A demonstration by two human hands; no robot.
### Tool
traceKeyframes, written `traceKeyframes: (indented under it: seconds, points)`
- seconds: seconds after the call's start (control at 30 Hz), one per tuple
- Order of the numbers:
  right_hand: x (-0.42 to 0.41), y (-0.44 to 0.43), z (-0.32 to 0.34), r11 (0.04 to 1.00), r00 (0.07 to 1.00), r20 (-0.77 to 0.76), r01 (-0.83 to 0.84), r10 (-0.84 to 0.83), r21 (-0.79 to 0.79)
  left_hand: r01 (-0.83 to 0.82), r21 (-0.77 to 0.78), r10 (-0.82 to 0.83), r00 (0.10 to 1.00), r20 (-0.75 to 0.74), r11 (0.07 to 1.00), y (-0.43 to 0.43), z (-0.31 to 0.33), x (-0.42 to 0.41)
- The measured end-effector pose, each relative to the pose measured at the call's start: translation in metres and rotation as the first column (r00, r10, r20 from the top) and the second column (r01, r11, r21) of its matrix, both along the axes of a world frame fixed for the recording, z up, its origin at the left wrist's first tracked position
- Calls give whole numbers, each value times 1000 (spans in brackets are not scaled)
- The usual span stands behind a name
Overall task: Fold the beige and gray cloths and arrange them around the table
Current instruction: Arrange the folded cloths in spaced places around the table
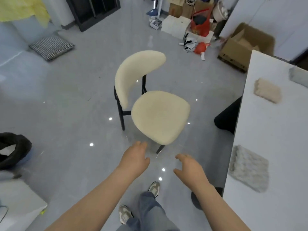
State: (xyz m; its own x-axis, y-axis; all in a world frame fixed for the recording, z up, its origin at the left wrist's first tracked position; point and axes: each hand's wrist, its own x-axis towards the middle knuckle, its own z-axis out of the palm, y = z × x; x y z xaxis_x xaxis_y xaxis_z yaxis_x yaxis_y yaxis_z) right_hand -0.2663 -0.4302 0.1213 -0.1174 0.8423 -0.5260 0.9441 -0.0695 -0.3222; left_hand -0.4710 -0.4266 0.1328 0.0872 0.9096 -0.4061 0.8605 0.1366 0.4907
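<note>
Both hands reach out over the floor toward a cream chair (160, 114) and hold nothing. The left hand (135, 157) has relaxed fingers close together, and the right hand (190, 165) has fingers loosely spread. On the white counter (266, 130), a folded gray cloth (248, 167) lies by the near left edge. A folded beige cloth (267, 90) lies farther along, and a second gray cloth (298, 75) lies beyond it.

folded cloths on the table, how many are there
3. A fluffy gray folded cloth lies nearest on the white table, a fluffy beige folded cloth farther along, and a second gray cloth beyond it, cut by the frame edge. More may lie out of view.
</note>
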Motion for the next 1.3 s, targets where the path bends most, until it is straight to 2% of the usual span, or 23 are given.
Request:
traceKeyframes:
  seconds: [0.33, 0.7, 0.97, 1.3]
  points:
    - [75, 47, 2, 974, 974, -25, 225, -224, 33, 236, 35, -236, 972, -16, 971, 100, 9, 93]
    - [129, 60, -3, 875, 875, -24, 483, -483, 6, 509, 10, -508, 861, -40, 861, 163, 4, 174]
    - [141, 76, -4, 709, 709, 8, 706, -706, 12, 732, 32, -733, 681, -10, 680, 227, -4, 226]
    - [148, 59, 1, 388, 388, -2, 921, -922, 48, 922, 1, -922, 386, -17, 386, 240, -15, 284]
